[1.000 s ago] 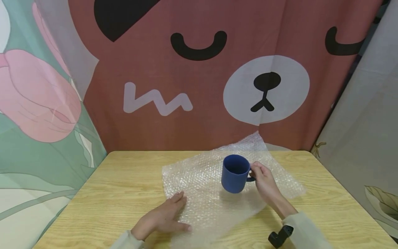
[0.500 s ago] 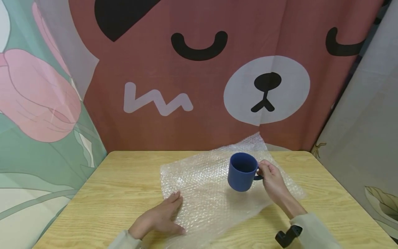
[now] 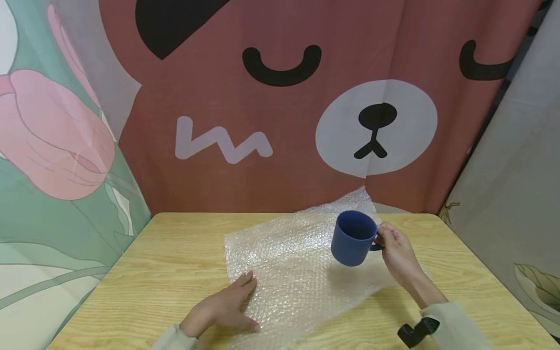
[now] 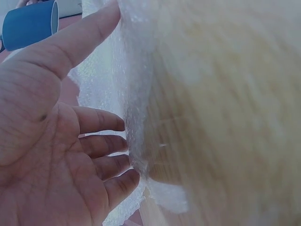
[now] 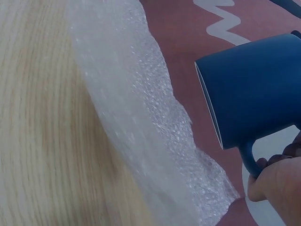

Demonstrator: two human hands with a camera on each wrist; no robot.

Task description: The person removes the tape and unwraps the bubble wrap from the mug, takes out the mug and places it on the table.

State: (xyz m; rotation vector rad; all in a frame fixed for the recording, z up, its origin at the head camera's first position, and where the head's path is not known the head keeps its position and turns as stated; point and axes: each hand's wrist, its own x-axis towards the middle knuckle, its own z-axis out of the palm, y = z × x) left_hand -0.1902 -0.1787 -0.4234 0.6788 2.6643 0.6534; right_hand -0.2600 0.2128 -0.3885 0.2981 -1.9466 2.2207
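Note:
A blue mug [image 3: 352, 243] hangs above a sheet of bubble wrap [image 3: 293, 272], slightly tilted, its mouth upward. My right hand [image 3: 400, 253] grips the mug by its handle, on the mug's right side. In the right wrist view the mug [image 5: 256, 92] and the curled fingers [image 5: 292, 149] at its handle show clearly. My left hand [image 3: 225, 304] lies at the left edge of the bubble wrap with its fingers spread. In the left wrist view those fingertips [image 4: 115, 143] touch the sheet's edge, the palm holding nothing.
The bubble wrap lies askew on a wooden table [image 3: 170, 257], its far corner rising against a curtain [image 3: 288, 184] with a bear print. Other printed curtains [image 3: 52, 209] stand at the sides. A black device [image 3: 417, 333] sits by the right sleeve.
My right hand has carried the mug to the right and slightly up over the bubble wrap. The left hand has shifted a little left, and the sheet's left edge slightly with it.

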